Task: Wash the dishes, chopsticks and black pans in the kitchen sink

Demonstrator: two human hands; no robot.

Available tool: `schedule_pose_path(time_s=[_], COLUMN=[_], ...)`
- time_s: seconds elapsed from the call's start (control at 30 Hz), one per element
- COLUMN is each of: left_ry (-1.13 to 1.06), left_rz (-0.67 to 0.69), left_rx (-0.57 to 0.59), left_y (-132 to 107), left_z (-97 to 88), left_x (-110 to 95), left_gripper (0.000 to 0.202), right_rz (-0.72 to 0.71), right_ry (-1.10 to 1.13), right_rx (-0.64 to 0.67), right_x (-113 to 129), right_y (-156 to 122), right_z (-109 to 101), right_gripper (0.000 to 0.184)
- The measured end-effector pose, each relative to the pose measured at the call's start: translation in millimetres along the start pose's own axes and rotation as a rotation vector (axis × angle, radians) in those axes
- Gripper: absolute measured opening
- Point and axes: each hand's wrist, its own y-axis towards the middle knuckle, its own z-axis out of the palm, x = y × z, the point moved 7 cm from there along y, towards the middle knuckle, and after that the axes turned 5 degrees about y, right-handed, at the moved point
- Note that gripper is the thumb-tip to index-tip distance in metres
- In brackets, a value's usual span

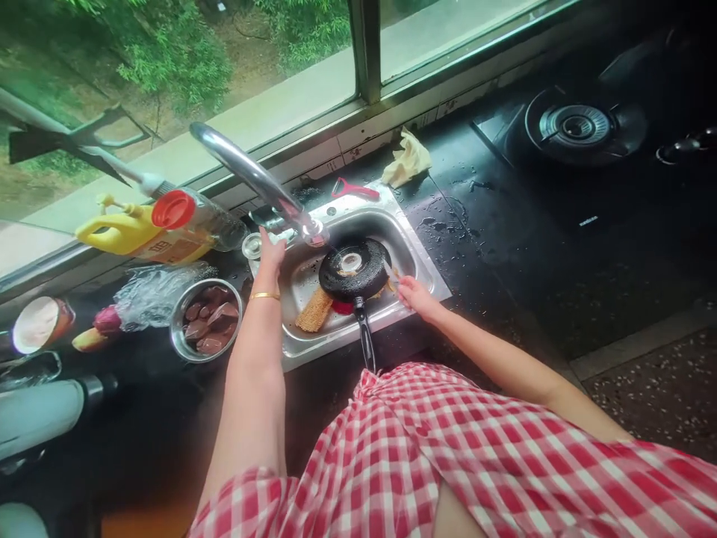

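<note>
My left hand [269, 252], with a gold bangle at the wrist, reaches to the back left of the steel sink [429, 282]. Its thumb and fingers look spread, beside the base of the curved tap [240, 161] and a small round clear-and-white object [252, 245]. What its fingertips touch is hard to make out. In the sink a black frying pan [364, 280] lies bottom up, its handle over the front rim. My right hand [417, 295] is closed on a small knife [390, 270], its pale blade at the pan's right edge. A tan mesh scrubber [314, 310] lies left of the pan.
A red peeler [355, 190] and a crumpled cream cloth [408, 158] lie behind the sink. Left are a steel bowl of dark meat [210, 321], a plastic bag [160, 295], a yellow jug [126, 233] and a red-capped bottle [175, 211]. A gas burner [576, 127] is at right.
</note>
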Motion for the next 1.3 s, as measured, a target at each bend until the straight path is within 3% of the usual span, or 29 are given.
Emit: schedule_pose_path(time_s=[0.07, 0.13, 0.2, 0.27, 0.33, 0.4, 0.5, 0.6, 0.83, 0.93, 1.03, 1.17, 1.3], left_ry=[0.003, -0.017, -0.022, -0.006, -0.045, -0.164, -0.454, -0.606, -1.033, -0.996, -0.856, -0.808, -0.894], left_rz=[-0.093, -0.206, -0.304, -0.365, -0.380, -0.457, -0.598, -0.667, -0.765, -0.715, -0.645, -0.620, -0.628], left_rx=[-0.053, 0.034, 0.218, 0.330, 0.383, 0.391, 0.380, 0.380, 0.398, 0.396, 0.375, 0.396, 0.396], left_y=[-32.0, -79.6, -136.3, -188.2, -223.8, -242.9, -248.1, -239.3, -221.4, -225.7, -241.5, -269.8, -285.0], left_z=[5.4, 31.4, 69.7, 100.8, 123.0, 137.9, 154.2, 162.8, 174.3, 170.2, 159.3, 148.1, 142.6], left_x=[13.7, 39.3, 72.4, 104.2, 124.0, 133.2, 126.9, 109.9, 69.7, 60.5, 59.7, 65.5, 75.6], left_gripper=[0.031, 0.023, 0.013, 0.023, 0.031, 0.034, 0.032, 0.029, 0.023, 0.010, 0.021, 0.029, 0.030], right_rz=[0.002, -0.001, -0.009, -0.037, -0.083, -0.123, -0.207, -0.328, -0.441, -0.521, -0.628, -0.752, -0.764], right_ry=[0.000, -0.009, -0.040, -0.092, -0.175, -0.303, -0.545, -0.736, -0.898, -0.994, -1.081, -1.146, -1.226], right_rx=[0.064, 0.097, 0.082, 0.056, 0.047, 0.057, 0.086, 0.110, 0.177, 0.183, 0.221, 0.364, 0.506], right_x=[7.8, 13.8, 18.0, 22.0, 25.8, 27.4, 27.2, 28.1, 38.5, 46.4, 50.7, 48.1, 37.6], right_y=[3.8, 6.7, 10.9, 16.5, 22.6, 28.1, 33.1, 33.3, 33.1, 33.0, 26.4, 7.7, -6.0], right_z=[19.8, 27.9, 23.9, 13.7, 3.9, -1.6, 0.2, 8.6, 14.1, 14.8, 21.1, 35.3, 45.1], right_gripper=[0.023, 0.022, 0.021, 0.019, 0.014, 0.008, 0.003, 0.008, 0.028, 0.032, 0.034, 0.035, 0.037])
